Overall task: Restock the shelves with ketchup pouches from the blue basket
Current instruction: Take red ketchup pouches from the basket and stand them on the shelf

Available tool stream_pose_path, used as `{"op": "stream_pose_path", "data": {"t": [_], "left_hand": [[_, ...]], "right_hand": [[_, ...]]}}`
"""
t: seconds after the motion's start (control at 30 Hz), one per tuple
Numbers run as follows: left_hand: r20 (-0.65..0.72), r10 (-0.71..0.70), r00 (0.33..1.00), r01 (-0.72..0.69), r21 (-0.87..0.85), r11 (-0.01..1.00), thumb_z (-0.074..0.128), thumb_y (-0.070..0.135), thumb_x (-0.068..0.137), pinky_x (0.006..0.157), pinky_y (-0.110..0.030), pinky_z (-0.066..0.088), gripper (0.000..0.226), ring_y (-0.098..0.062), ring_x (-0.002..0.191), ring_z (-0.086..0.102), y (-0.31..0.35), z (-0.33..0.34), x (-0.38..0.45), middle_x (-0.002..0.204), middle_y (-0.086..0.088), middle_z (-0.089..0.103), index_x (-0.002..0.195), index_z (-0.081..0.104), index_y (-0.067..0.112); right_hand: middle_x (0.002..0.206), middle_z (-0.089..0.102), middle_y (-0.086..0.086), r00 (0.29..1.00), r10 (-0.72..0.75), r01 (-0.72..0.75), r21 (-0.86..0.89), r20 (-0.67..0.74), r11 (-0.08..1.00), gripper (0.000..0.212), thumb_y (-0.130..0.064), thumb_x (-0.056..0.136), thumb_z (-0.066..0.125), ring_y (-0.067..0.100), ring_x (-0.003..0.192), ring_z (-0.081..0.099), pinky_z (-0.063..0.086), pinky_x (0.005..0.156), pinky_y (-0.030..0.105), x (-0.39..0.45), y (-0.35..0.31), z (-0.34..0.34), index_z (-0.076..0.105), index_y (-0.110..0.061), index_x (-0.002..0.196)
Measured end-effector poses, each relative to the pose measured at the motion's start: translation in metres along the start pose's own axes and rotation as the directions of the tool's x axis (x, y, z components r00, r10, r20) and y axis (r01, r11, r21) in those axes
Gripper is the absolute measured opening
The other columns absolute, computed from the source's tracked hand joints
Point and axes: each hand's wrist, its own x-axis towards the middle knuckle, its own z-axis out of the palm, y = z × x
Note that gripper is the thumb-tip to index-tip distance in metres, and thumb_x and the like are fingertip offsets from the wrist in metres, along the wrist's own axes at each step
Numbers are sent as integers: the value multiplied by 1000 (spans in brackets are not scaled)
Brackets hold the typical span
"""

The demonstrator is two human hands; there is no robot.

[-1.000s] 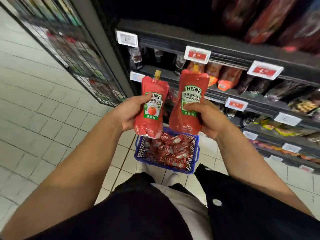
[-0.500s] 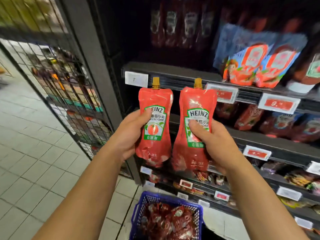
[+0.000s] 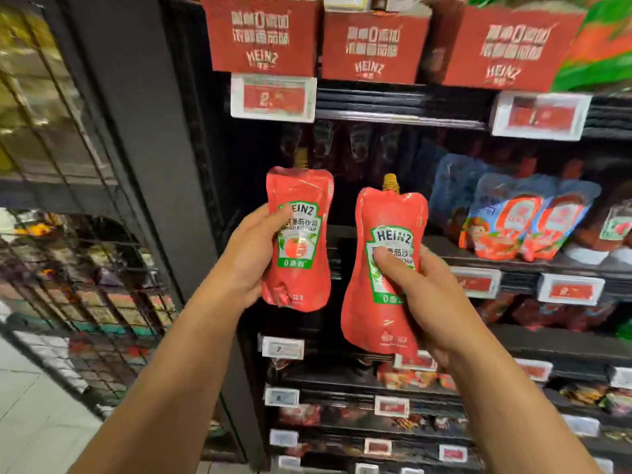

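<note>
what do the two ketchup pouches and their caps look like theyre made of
Left pouch and right pouch: probably thin flexible plastic film with a glossy finish, since both show creases, dents and shiny highlights. Caps: likely hard plastic, gold coloured, with what looks like ribbing; blur leaves it uncertain.

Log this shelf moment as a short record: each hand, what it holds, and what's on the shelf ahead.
left hand: grips the left ketchup pouch, upright
right hand: grips the right ketchup pouch, upright, lower than the other
shelf ahead: blue-and-red pouches at right, dark gap at left
above: red Heinz boxes
basket: not in view
</note>
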Motion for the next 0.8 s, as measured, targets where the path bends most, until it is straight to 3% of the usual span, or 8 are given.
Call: {"op": "stream_pose_path", "data": {"t": [0.2, 0.27, 0.33, 0.4, 0.57, 0.63, 0.73, 0.8], "left_hand": [[-81, 60, 995, -54, 84, 995, 57, 22, 94, 57, -29, 56, 37, -18, 62, 72, 16, -3, 61, 70, -5, 74, 64, 78, 21], [-152, 81, 985, -71, 70, 995, 55, 17, 94, 58, -31, 57, 31, -21, 64, 73, 24, 1, 78, 74, -8, 76, 74, 79, 16], [-201, 123, 972, -117, 45, 992, 59, 17, 92, 61, -33, 58, 21, -26, 72, 75, 31, 2, 97, 88, -14, 77, 102, 75, 9], [-243, 153, 958, -145, 52, 988, 64, 25, 90, 63, -32, 58, 37, -27, 78, 75, 36, 6, 115, 102, -18, 76, 119, 67, 3], [-340, 314, 886, -236, 250, 939, 59, 48, 73, 67, -36, 57, 29, -14, 69, 70, 15, 9, 134, 72, 9, 73, 82, 71, 24], [-339, 371, 865, -255, 340, 905, 53, 56, 72, 67, -36, 55, 45, -18, 73, 71, 1, 7, 140, 71, 11, 70, 91, 72, 19], [-335, 457, 824, -277, 466, 840, 48, 62, 86, 81, -42, 60, 57, -24, 96, 73, -9, 1, 150, 97, 7, 74, 120, 67, 21], [-324, 498, 804, -281, 530, 800, 47, 63, 91, 81, -27, 59, 56, -3, 93, 71, -13, -1, 152, 99, 19, 71, 127, 64, 24]], "right_hand": [[99, 78, 5, 997, 27, -24, 31, -71, 999, 24, -40, 89, 73, 21, 86, 76, 58, 66, 29, 24, -9, 13, 71, -23, 106], [99, 78, 7, 997, 26, -24, 29, -75, 999, 24, -39, 90, 73, 24, 88, 76, 59, 68, 32, 32, -12, 13, 71, -22, 107], [99, 78, 7, 996, 18, -15, 35, -88, 999, 24, -35, 91, 72, 25, 89, 76, 59, 68, 33, 39, -15, 11, 69, -19, 109], [98, 78, 7, 995, 18, -15, 31, -98, 999, 27, -34, 92, 72, 25, 88, 76, 60, 68, 32, 46, -17, 8, 68, -17, 112], [97, 78, 8, 996, 27, -26, 8, -80, 1000, 26, -33, 93, 70, 25, 88, 76, 60, 68, 33, 64, -25, 2, 68, -16, 112], [97, 78, 8, 998, 25, -25, 0, -57, 1000, 25, -34, 93, 70, 25, 87, 76, 60, 68, 34, 73, -28, -1, 68, -17, 110], [89, 79, 6, 996, 47, -48, -25, -70, 999, 26, -37, 89, 75, 23, 79, 77, 59, 61, 32, 91, -31, -5, 68, -15, 101], [79, 78, 5, 996, 56, -60, -60, -76, 996, 23, -33, 87, 76, 21, 72, 76, 58, 58, 31, 110, -28, -5, 69, -12, 94]]}}
